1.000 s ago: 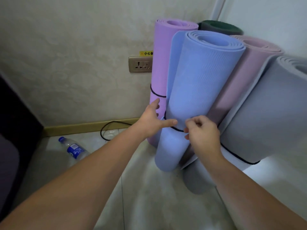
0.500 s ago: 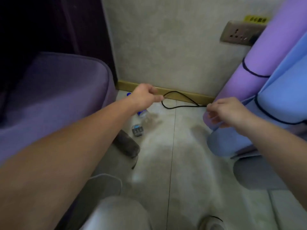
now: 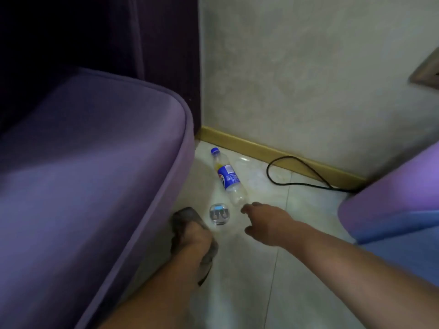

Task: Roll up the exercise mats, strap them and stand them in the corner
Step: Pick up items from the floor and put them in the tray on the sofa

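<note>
Only the lower ends of two rolled mats show at the right edge: a purple mat [image 3: 389,198] and a blue mat [image 3: 403,236] just below it. My right hand [image 3: 266,222] reaches in from the lower right, low over the floor tiles. Its fingers are loosely spread and hold nothing. The fingertips are close to the base of a plastic bottle [image 3: 228,176] lying on the floor; whether they touch it is unclear. My left hand is out of the frame. A bare leg with a grey slipper [image 3: 185,216] stands beside the sofa.
A purple sofa [image 3: 95,174] fills the left half. A small clear earbud case [image 3: 219,214] lies between the slipper and my right hand. A black cord [image 3: 297,182] loops along the skirting board. A wall socket [image 3: 427,72] shows at the right edge.
My view swung left and down, from the standing mats to the floor by the sofa. Both hands left the blue mat's strap. My right hand moved towards the bottle and my left hand left the frame.
</note>
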Available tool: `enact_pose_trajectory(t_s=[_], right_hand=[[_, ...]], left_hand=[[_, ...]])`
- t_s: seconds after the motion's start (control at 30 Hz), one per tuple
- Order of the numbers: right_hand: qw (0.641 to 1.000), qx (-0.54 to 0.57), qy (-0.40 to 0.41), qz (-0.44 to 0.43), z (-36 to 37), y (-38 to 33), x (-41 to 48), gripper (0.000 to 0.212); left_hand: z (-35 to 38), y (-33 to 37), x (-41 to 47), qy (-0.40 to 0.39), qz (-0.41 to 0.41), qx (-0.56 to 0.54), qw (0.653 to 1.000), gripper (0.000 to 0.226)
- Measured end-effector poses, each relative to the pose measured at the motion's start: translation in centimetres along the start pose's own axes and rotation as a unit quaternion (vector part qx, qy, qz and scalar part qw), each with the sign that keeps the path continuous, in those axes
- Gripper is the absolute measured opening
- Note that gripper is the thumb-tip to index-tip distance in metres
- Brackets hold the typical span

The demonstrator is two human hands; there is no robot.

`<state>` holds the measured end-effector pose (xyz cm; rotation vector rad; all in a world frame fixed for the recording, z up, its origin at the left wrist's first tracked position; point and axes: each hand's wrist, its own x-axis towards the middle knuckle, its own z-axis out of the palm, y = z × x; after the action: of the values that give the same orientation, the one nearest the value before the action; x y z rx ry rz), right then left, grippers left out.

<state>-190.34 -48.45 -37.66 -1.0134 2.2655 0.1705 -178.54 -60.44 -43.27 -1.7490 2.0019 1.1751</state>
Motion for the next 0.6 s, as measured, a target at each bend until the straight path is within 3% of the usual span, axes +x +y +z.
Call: enact_pose_trajectory(t_s=[0.13, 0.2, 0.27, 0.37, 0.53, 0.6], right_hand=[[0.994, -0.018, 0.041, -0.098, 4.3, -2.0, 8.1, 0.067], [0.993, -0.034, 0.031, -0.106, 5.7, -2.9, 11.0, 0.069], [0.994, -0.044, 0.035, -0.088, 6.5, -3.4, 12.4, 0.060], [0.996, -0.023, 0.060, -0.062, 6.9, -3.5, 12.0, 0.042], [0.991, 0.117, 0.055, 0.028, 2.7, -2.4, 6.0, 0.055], [0.981, 0.176, 0.055, 0.063, -0.7, -1.7, 2.5, 0.062]], left_hand=[[2.4, -1.3, 4.3, -0.015, -0.035, -0.031, 0.999, 0.117], [2.8, -1.2, 5.3, -0.015, -0.066, -0.040, 0.997, 0.123], [2.6, -1.4, 6.0, -0.010, -0.081, -0.048, 0.996, 0.121], [1.5, -2.3, 6.2, -0.042, -0.091, -0.091, 0.991, 0.100], [-0.5, -1.8, -0.5, -0.133, -0.149, -0.239, 0.950, 0.068], [-2.0, -0.4, -4.5, -0.171, -0.168, -0.285, 0.928, 0.071]])
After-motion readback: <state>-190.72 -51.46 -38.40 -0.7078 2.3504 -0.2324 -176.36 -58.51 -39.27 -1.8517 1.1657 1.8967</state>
